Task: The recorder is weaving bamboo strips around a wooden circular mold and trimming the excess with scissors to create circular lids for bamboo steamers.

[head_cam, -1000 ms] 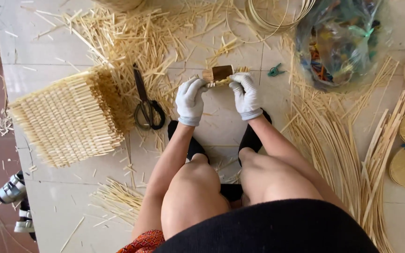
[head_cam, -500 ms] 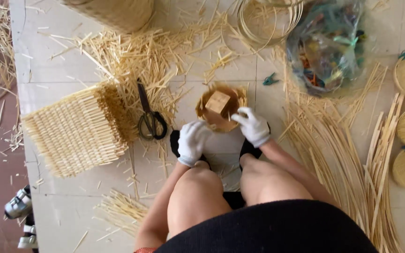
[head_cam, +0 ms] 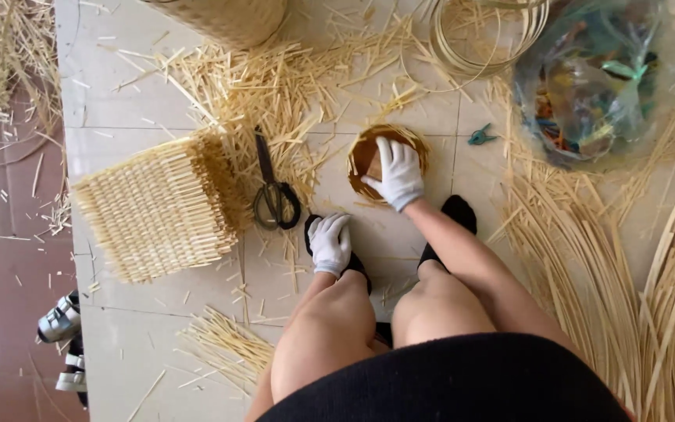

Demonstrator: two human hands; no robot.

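While our right fingers [head_cam: 388, 150] lie spread and flat, gripping nothing, the right hand [head_cam: 397, 176] presses down into the small round basket [head_cam: 359, 156] on the floor tiles. Our left hand [head_cam: 330, 244], nearer us than the basket, rests loosely curled and empty on a black sock [head_cam: 311, 225]. We judge this a steadying step; lifting would call for fingers hooked under the rim. Left of the basket lie scissors [head_cam: 275, 191], and beyond them a woven mat [head_cam: 158, 207]. Half a second ago both hands sat below the basket, its wooden block uncovered.
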